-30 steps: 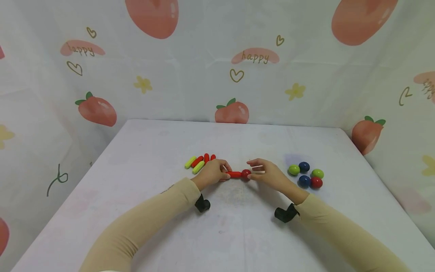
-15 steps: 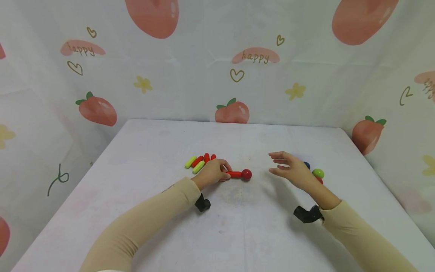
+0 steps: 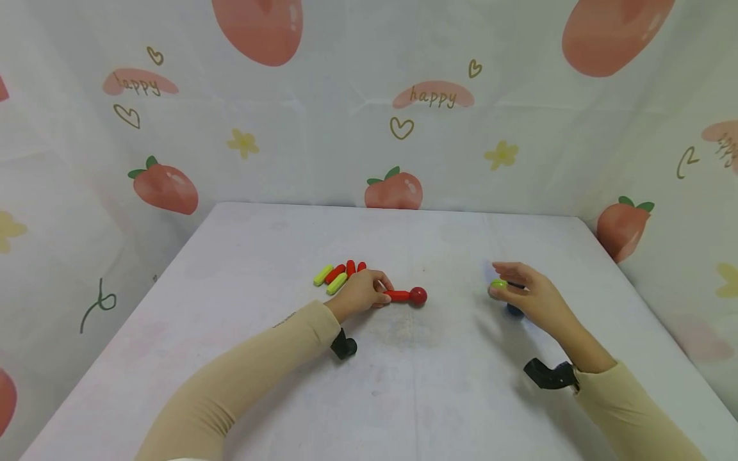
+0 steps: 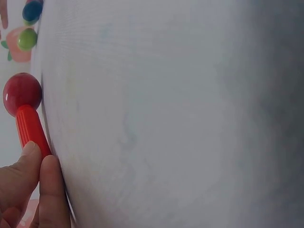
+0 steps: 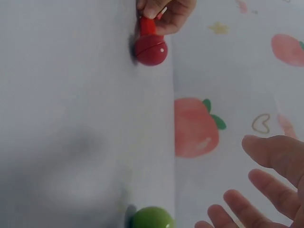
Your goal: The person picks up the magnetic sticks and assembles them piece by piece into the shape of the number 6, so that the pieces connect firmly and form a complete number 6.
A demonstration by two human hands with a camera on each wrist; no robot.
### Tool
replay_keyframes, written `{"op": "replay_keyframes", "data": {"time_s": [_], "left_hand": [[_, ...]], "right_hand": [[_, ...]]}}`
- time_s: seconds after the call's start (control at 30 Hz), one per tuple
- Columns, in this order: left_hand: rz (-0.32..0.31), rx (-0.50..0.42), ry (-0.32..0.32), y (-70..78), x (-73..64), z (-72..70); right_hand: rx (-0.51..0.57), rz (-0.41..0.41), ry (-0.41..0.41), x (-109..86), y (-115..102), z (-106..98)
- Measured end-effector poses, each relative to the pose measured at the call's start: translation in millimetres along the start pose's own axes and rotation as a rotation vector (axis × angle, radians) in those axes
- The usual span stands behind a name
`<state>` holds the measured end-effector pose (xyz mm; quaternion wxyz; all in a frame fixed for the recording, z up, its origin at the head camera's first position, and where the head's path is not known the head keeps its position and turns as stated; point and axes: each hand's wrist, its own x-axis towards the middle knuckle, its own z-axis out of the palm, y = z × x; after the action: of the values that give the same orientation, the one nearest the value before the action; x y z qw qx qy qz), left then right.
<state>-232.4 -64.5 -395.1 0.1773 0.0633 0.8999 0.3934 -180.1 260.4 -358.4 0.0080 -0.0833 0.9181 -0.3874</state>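
Note:
My left hand [image 3: 359,294] pinches a ridged red toy rod [image 3: 398,296] between thumb and fingers, low over the table. Against the rod's far end sits a glossy red ball [image 3: 418,296], which also shows in the left wrist view with the rod [image 4: 31,126] meeting it. On the right, my right hand [image 3: 536,301] hovers over the loose balls with its fingers spread and apart. A green ball [image 3: 497,283] is partly seen by its thumb and a dark blue ball [image 3: 515,310] peeks out below. In the right wrist view, nothing lies between those fingers.
Beyond my left hand lie several short rods, yellow [image 3: 323,275] and red [image 3: 350,267], partly hidden by the hand. My right hand covers the other loose balls. A printed cloth backdrop [image 3: 323,153] rises behind the white table [image 3: 288,237].
My right hand has let go of the red ball and moved right, over the loose balls. The left hand, rod and red ball have stayed in place.

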Motion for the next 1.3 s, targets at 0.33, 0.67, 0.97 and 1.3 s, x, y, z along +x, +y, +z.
{"op": "replay_keyframes", "data": {"time_s": [0.33, 0.67, 0.97, 1.3], "left_hand": [[-0.006, -0.026, -0.007, 0.8, -1.2, 0.2], [-0.003, -0.026, -0.008, -0.2, -0.4, 0.0], [-0.005, -0.028, -0.015, 1.3, -2.5, -1.8], [-0.019, -0.029, -0.004, -1.3, 0.1, -0.5]], "right_hand": [[-0.021, 0.014, 0.03, -15.3, 24, -5], [-0.032, 0.026, 0.095, -26.7, 45, -18], [-0.121, 0.136, 0.05, -29.5, 59, -25], [-0.139, 0.189, 0.04, -30.1, 67, -21]]}}
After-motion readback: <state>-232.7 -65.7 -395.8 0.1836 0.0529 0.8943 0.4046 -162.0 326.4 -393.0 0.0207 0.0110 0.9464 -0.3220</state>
